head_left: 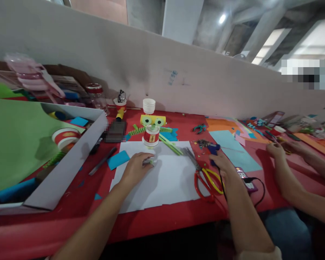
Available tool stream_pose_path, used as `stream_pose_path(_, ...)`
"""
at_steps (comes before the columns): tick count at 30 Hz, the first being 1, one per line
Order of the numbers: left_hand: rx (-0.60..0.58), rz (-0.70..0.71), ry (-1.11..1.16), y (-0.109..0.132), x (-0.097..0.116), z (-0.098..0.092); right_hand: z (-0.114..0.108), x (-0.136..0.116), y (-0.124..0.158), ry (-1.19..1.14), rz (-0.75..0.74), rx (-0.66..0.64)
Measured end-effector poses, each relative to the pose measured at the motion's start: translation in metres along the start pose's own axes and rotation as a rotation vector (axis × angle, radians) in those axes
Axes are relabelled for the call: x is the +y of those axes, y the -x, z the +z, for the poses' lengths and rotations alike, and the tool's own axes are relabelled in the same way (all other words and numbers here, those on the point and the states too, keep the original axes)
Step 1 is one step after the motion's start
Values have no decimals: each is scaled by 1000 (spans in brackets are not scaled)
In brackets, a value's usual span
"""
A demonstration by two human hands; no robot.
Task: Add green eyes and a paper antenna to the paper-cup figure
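My left hand (138, 167) is above the white paper (168, 180), its thumb and fingertips closed round a small clear object too small to name. At the right, my right hand (221, 163) grips a dark blue glue gun (213, 148) with a black cord. Between the hands lie scissors (206, 178) with red and yellow handles and green strips (171, 144). A red and white paper cup (151, 135) stands behind the paper, with green coiled arms and a yellow piece with round eyes (153, 120) behind it.
On the left is a white box (67, 180) with craft pieces. Blue pliers (199, 128) and light blue paper (234, 150) lie right of centre. A purple device (246, 180) sits near another person's hands (277, 148).
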State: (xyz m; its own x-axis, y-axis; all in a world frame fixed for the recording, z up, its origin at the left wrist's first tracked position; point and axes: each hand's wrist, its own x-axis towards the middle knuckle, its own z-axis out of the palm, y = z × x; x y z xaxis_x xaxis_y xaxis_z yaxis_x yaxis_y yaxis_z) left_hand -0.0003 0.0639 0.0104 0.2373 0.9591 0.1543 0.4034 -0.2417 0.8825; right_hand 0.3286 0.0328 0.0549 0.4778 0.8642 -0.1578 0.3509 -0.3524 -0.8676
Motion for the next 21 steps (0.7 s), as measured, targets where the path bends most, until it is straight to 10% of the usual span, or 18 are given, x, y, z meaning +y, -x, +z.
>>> stream_pose_path(5, 43, -49, 74, 0, 6, 3, 12, -16, 41, -367, -6, -26)
stream_pose_path(9, 8, -267, 599, 1, 12, -1, 32, -21, 82, -575, -54, -55)
stream_pose_path(14, -55, -450, 1163, 2, 18, -7, 52, -19, 123, -444, -210, -172)
stream_pose_path(21, -73, -458, 1275, 5, 25, -9, 67, -18, 139, -236, -363, -273)
